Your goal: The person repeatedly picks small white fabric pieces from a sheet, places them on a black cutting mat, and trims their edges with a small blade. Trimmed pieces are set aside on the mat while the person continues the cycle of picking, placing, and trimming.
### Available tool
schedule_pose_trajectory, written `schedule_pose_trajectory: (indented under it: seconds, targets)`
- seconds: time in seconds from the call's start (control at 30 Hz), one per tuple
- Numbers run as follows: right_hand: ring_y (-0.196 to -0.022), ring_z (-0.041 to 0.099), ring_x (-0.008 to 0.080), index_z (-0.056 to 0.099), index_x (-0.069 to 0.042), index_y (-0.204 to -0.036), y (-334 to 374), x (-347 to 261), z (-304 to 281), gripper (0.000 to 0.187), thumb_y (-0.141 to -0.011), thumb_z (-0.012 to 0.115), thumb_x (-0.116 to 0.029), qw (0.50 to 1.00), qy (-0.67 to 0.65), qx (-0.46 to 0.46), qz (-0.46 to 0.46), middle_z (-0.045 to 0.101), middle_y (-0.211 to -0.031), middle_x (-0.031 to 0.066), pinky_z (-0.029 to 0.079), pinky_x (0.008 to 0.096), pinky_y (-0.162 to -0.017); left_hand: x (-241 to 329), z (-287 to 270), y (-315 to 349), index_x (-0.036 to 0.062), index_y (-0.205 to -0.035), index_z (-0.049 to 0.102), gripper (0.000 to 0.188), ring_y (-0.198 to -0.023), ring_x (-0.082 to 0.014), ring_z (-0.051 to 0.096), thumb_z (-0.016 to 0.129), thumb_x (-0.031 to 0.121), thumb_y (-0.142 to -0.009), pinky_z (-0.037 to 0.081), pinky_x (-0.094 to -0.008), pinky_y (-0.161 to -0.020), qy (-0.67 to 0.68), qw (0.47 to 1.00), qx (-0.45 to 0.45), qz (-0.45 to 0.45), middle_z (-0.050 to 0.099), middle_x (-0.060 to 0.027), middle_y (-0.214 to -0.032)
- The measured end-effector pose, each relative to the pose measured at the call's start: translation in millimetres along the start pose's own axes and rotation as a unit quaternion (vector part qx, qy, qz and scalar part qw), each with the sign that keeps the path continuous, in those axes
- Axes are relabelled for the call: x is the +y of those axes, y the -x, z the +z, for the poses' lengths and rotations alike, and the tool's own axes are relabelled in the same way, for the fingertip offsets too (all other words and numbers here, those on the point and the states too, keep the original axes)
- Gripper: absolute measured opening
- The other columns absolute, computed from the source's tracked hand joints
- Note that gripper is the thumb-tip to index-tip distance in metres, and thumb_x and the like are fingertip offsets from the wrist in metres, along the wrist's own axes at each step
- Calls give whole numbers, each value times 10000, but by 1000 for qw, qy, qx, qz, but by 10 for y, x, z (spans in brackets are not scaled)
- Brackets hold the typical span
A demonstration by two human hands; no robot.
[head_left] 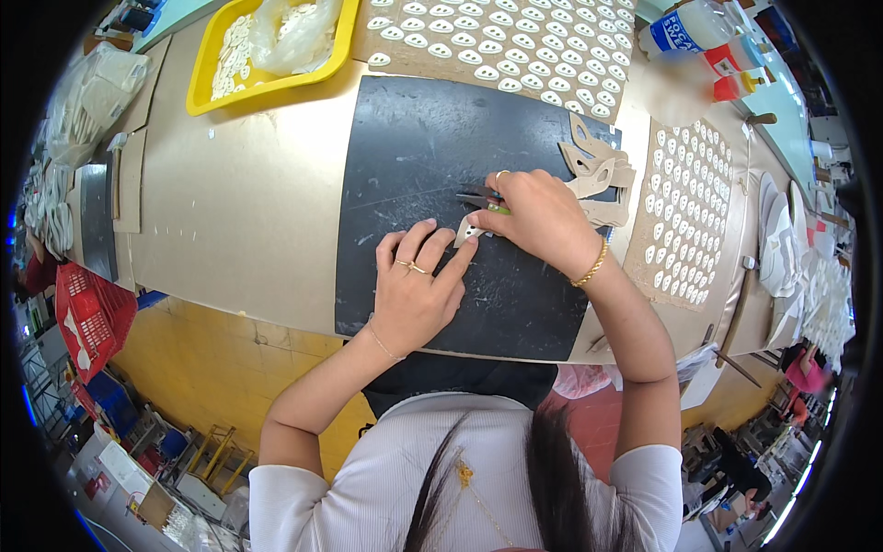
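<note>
Small snips (476, 197) with dark blades and a bit of green on the handle are gripped in my right hand (543, 221). Their tips point left, over the black mat (414, 138). Under them on the mat lies a small light piece (468, 231) with dark holes. My left hand (418, 281) bends over it, its index and middle fingertips pressing the piece down, while my right thumb is close to its upper edge. Several beige cut-out shapes (591, 166) lie stacked just right of my right hand, on the mat's edge.
Boards with rows of small white pieces lie behind the mat (497, 41) and at right (685, 212). A yellow tray (198, 97) at far left holds white pieces and a plastic bag. Bottles (694, 28) stand far right. A red basket (87, 317) is beyond the table's left end.
</note>
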State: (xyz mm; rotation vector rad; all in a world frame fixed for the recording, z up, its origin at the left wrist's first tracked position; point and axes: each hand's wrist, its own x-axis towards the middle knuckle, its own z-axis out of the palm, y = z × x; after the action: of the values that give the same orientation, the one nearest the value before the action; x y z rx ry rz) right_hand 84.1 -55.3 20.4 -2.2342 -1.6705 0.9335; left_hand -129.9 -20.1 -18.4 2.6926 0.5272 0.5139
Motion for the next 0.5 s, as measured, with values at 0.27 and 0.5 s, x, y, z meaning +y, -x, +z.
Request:
schedule_pose_trajectory:
  seconds: [0.27,0.5]
  targets:
    - [-815,685,425,662,51,-987,-7,68,2,435,-809,830,-308,998,-39,-15,-49,682,-807,241,508,477,-700,29,-16,17,99,-1228,673,503,-1214,-298,527,732,92,-728,399,-480,-962,-30,1000,-3,-6,574,-81,-1200]
    - [-845,704,397,675,-12,-1013,90,82,92,321,-841,777,-264,998,-38,24,-38,721,-840,187,551,475,-759,-68,-38,-73,96,-1262,665,522,-1204,-290,537,714,109,-742,409,-480,-967,-7,999,-22,23,571,-84,-1201]
